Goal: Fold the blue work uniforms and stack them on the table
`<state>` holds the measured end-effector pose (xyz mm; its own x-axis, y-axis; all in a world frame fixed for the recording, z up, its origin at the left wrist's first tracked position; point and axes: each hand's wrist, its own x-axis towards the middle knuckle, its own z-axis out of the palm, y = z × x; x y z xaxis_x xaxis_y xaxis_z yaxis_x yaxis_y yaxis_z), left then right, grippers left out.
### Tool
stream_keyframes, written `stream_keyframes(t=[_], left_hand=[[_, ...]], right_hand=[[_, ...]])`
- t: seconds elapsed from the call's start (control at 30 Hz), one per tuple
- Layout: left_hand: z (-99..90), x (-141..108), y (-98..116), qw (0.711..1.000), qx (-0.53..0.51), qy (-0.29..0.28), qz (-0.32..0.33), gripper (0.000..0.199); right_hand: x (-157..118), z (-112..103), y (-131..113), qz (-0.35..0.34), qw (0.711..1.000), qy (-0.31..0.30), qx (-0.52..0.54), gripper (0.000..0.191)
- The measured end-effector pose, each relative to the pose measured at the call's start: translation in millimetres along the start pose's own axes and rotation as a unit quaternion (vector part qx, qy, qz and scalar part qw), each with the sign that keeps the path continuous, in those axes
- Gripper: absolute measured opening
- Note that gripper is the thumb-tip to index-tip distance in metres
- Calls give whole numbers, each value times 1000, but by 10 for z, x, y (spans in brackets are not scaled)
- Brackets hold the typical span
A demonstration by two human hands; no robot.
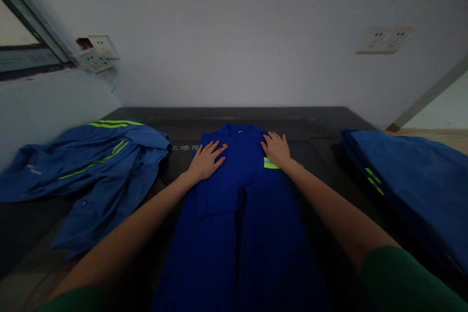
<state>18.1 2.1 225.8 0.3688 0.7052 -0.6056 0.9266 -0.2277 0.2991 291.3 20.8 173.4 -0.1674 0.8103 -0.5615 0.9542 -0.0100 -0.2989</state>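
Observation:
Spread out in front of me is a blue work coverall [234, 165], its collar at the far end and its two legs running toward me. My left hand [206, 160] lies on the left of the chest, fingers spread beside a small red and yellow emblem. On the opposite shoulder edge rests my right hand [277, 148], fingers apart, just above a yellow-green reflective strip [271, 163]. Neither hand grips the cloth. The sleeves are mostly out of sight, and the lower legs fade into shadow.
The coverall lies on a dark table [175, 114] against a wall. To the left is a crumpled blue work garment [109, 165] with reflective stripes. A stack of folded blue garments [417, 170] sits at right. Wall sockets [385, 40] are above.

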Motion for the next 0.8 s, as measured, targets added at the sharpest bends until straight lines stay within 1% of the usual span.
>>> stream_keyframes(t=[0.07,0.1,0.17,0.2,0.27,0.33,0.43,0.53,0.6,0.63,0.7,0.8], left_hand=[[-76,-105,85,1000,0,24,15,42],[-111,-189,143,999,-9,26,33,39],[-167,-400,272,996,-42,7,79,38],[-186,-514,336,993,-60,-8,97,40],[-211,-722,450,989,-86,-37,113,45],[-225,-870,538,988,-94,-60,104,49],[-234,-963,630,989,-91,-72,91,54],[-233,-967,699,989,-81,-74,100,56],[-221,-961,740,989,-76,-71,103,56],[-211,-960,759,990,-74,-66,104,56],[-187,-963,793,990,-72,-53,106,55],[-155,-979,824,991,-66,-46,108,53]], right_hand=[[-106,-189,-99,-103,994,15,39,36],[-185,-296,-163,-163,984,4,77,33],[-378,-493,-294,-268,948,-45,166,27],[-481,-570,-354,-306,927,-76,202,25],[-667,-660,-445,-354,893,-134,243,21],[-798,-671,-496,-367,877,-177,253,18],[-880,-619,-525,-333,872,-214,287,11],[-888,-594,-545,-289,861,-230,349,6],[-891,-589,-574,-276,860,-228,364,4],[-898,-582,-593,-273,864,-223,359,3],[-925,-545,-639,-269,882,-209,325,2],[-987,-449,-694,-275,914,-182,235,3]])
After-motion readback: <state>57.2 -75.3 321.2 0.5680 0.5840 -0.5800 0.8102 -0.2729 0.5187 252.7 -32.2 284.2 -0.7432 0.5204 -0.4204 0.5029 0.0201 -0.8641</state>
